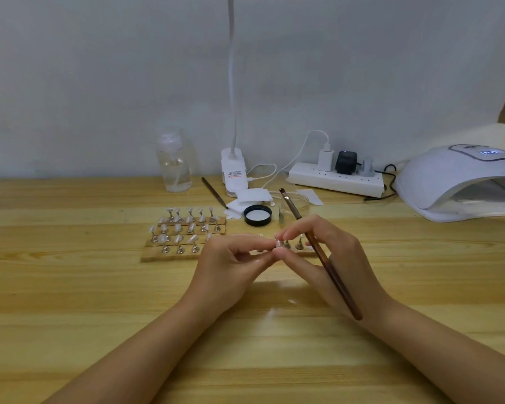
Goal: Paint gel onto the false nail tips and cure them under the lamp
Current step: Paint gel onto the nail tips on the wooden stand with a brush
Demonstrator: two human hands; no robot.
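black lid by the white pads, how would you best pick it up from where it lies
Take the black lid by its rim, coming straight down from above with thumb and fingers on opposite sides. It lies flat on the table, open side up, so the raised ring is the only part that offers a hold. Probably come from the near side: white pads crowd its far edge.

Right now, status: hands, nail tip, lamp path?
Both hands, left and right, pinch one nail tip. Brush tucked in right hand. Curing lamp far right, path open.
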